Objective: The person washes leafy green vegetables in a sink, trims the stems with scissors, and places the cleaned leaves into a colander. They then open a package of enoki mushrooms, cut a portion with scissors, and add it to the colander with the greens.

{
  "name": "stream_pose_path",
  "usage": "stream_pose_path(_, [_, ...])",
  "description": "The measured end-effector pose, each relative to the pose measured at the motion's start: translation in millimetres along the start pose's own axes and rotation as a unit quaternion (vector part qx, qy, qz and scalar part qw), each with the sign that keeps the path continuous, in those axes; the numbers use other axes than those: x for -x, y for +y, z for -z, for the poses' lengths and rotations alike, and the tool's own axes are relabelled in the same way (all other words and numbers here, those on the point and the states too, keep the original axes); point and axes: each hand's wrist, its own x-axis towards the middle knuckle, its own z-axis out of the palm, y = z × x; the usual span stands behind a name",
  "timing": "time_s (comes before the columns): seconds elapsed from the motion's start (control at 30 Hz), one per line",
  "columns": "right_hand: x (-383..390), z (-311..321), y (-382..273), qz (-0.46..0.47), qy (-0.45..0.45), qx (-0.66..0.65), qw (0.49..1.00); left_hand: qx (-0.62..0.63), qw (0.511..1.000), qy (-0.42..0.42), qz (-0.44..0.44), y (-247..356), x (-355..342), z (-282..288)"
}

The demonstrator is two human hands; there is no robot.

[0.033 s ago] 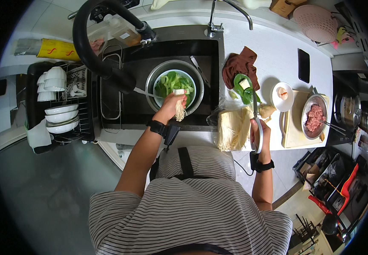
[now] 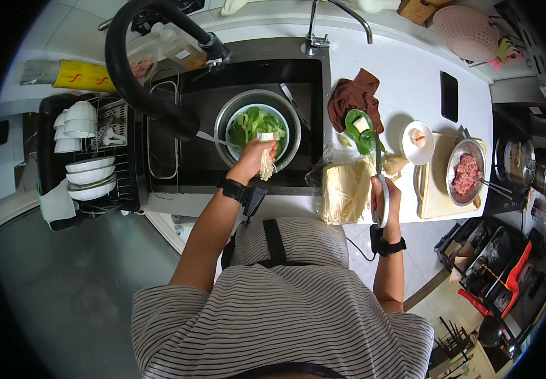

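A small bunch of enoki mushrooms (image 2: 266,167) is pinched in my left hand (image 2: 253,158), its pale cut end up and its strands hanging below the fingers. It is over the near side of a pale bowl of green leafy vegetables (image 2: 248,123), which sits inside a metal bowl (image 2: 222,111) in the sink. My right hand (image 2: 392,202) is closed around the handles of white-handled scissors (image 2: 383,201), blades pointing away. Left of that hand, a larger clump of enoki (image 2: 342,196) lies on clear plastic at the counter's front edge. Trimmed green vegetable bases (image 2: 359,131) lie beyond the blades.
A black faucet (image 2: 121,69) arches over the sink's left side. A brown cloth (image 2: 352,98), a white bowl (image 2: 418,155) and a phone (image 2: 449,96) are on the counter. Farther right, minced meat (image 2: 467,174) fills a metal bowl on a cutting board (image 2: 436,202). White bowls (image 2: 90,174) stand in a left rack.
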Motion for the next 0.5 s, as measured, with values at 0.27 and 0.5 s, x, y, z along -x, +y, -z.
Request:
stream_pose_path(0.27, [-10, 20, 18, 0.029, 0.083, 0.136, 0.987, -0.111, 0.992, -0.048, -0.034, 9, -25, -59])
stream_pose_path(0.5, [-9, 30, 25, -0.008, 0.09, 0.085, 0.992, -0.023, 0.991, 0.128, 0.035, -28, -59, -1])
